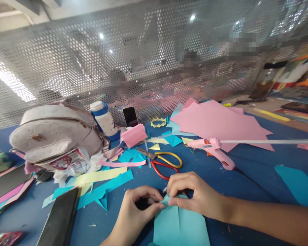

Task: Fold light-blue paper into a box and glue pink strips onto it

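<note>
**Two hands pinch the far edge of a teal sheet**

The light teal paper sheet (179, 225) lies flat on the blue tabletop (246, 177), with its far edge gathered where the hands meet. The left hand (136, 212) has thumb and forefinger closed on that edge from one side. The right hand (192, 194) presses its fingertips onto it from the other, so both are shut tight on the paper with no gap showing.

The step in hand looks like a small fold or pleat being formed at the sheet's top edge, though the fingers hide how the paper is folded. The next move would call for a steady pinch and a firm press along the crease, without letting the sheet slide.

Just beyond the grip lie the red-and-yellow-handled scissors (164, 162). Farther off to its right is a pink hot-glue gun (215, 150), and to its left a flat black phone (60, 218).
</note>
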A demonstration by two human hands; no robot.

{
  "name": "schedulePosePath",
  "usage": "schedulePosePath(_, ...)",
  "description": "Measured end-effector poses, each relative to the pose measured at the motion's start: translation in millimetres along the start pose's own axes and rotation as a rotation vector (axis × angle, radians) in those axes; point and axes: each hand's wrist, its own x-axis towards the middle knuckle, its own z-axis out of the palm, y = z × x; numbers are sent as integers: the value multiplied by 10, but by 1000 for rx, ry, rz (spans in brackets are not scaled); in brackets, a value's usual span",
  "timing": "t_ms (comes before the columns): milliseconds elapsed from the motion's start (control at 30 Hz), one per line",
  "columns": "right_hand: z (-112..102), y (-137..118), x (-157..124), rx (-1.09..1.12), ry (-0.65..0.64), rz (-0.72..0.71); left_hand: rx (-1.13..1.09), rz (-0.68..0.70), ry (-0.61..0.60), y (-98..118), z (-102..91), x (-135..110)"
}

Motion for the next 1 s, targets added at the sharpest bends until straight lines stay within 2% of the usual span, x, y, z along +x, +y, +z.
schedulePosePath(100, 2, -7, 5, 7, -1, -22, 60, 0, 12, 11, 5, -17)
schedulePosePath(267, 9, -13, -11, 10, -6, -32, 142, 79, 13, 25, -7, -30)
schedulePosePath(433, 9, -13, -14, -4, -3, -16, 127, 90, -59, 38, -15, -8)
schedulePosePath(633, 3, -41, -10, -34, -17, 22, 131, 93, -28, 39, 2, -2)
schedulePosePath(867, 3, -34, -2, -43, -32, 38, 85, 147, -114, 58, -10, 19)
schedulePosePath(1000, -9, -70, 4, -50, -44, 90, 114, 159, -111, 46, -11, 12)
